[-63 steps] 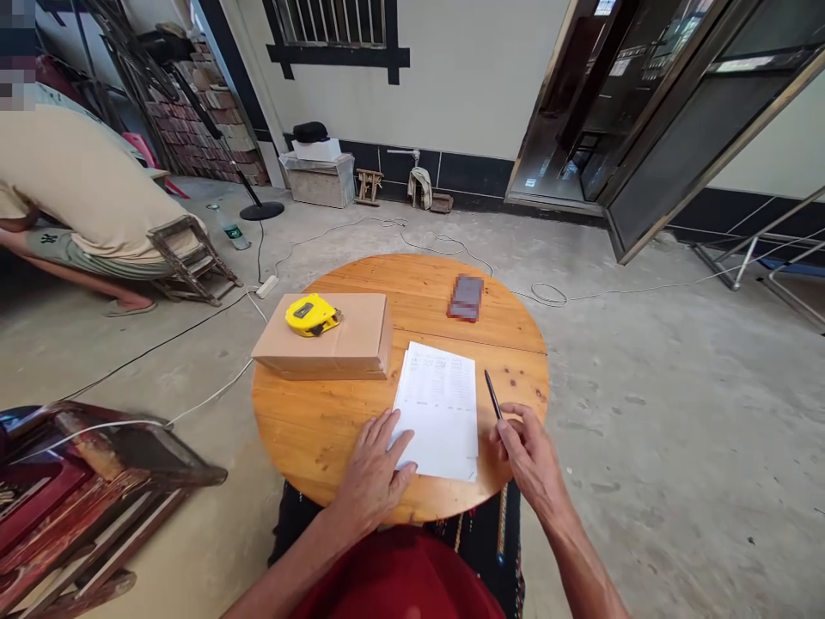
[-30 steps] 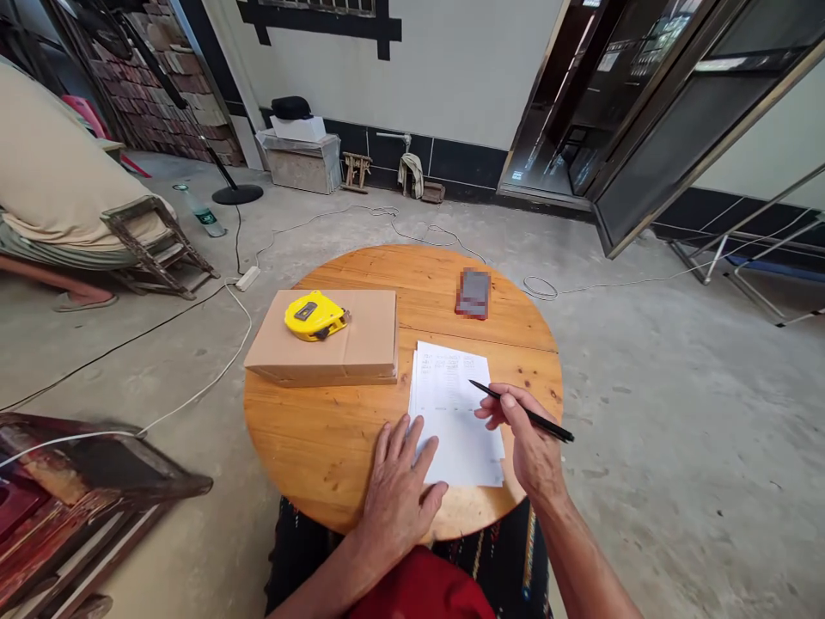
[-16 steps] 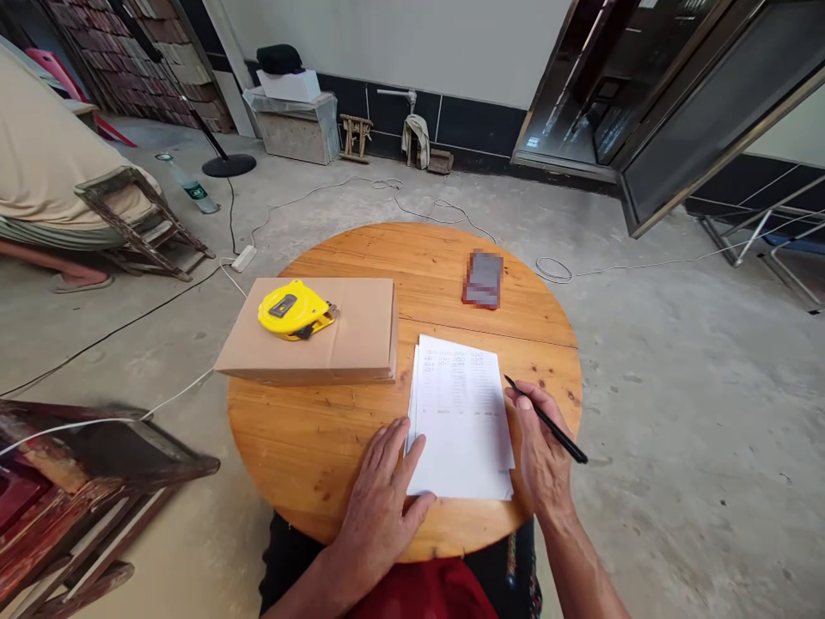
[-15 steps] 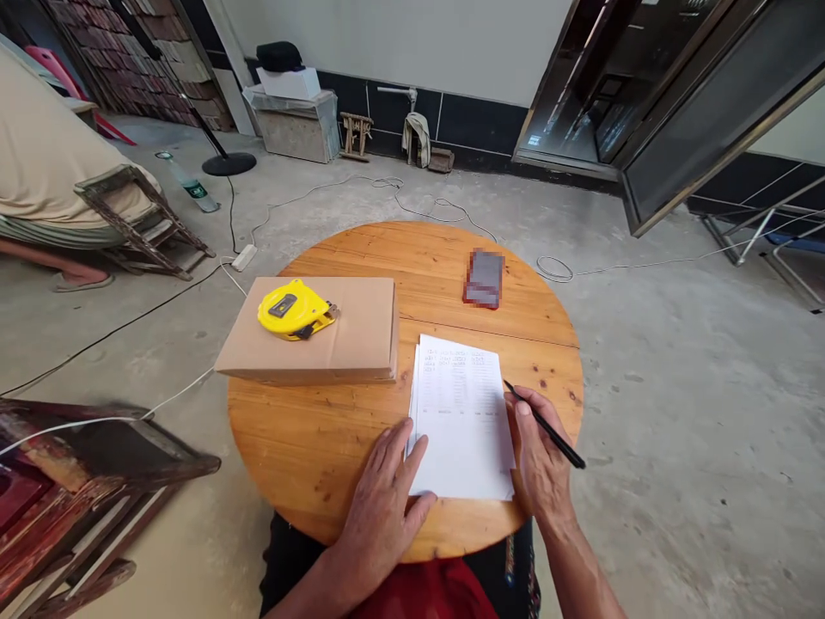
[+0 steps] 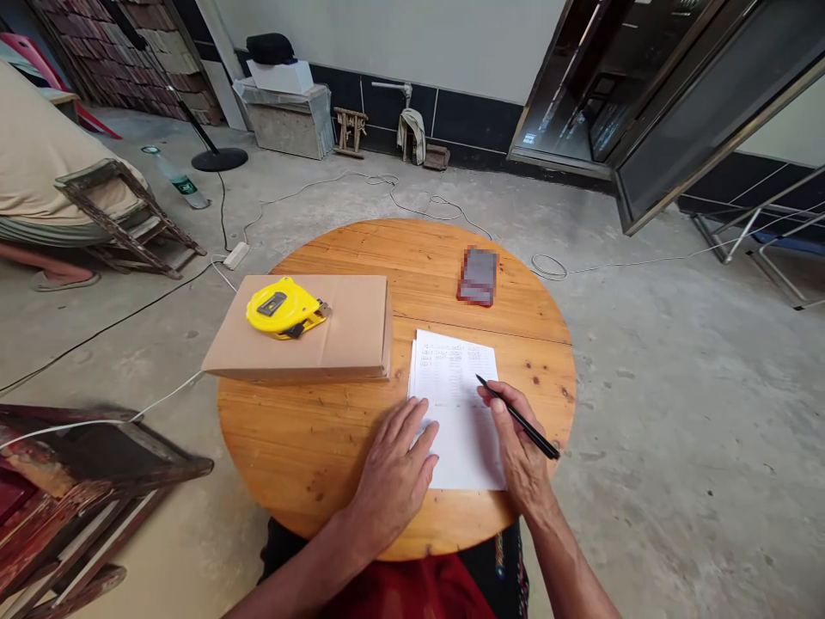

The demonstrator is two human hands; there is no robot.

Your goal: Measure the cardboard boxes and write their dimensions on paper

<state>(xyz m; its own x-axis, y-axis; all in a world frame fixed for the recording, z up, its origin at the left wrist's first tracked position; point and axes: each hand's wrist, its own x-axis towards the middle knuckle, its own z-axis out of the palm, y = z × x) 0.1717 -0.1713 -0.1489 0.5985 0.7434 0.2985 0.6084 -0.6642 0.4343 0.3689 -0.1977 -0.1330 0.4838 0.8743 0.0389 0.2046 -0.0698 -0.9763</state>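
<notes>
Yellow tape measure [image 5: 284, 308] sits on a cardboard box [image 5: 351, 335], left of centre on the round bench [image 5: 309, 438]. Lower centre, the left hand [image 5: 392, 473] lies flat, grip released, fingers over the paper's [image 5: 461, 438] left edge. Right of centre, the right hand's [image 5: 523, 460] grip clasps a black pen [image 5: 532, 430] above the sheet.

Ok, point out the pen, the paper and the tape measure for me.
Pen [image 5: 529, 427]: head view, on its black barrel.
Paper [image 5: 461, 443]: head view, on the top sheet's lower part.
Tape measure [image 5: 291, 311]: head view, on its yellow case.
</notes>
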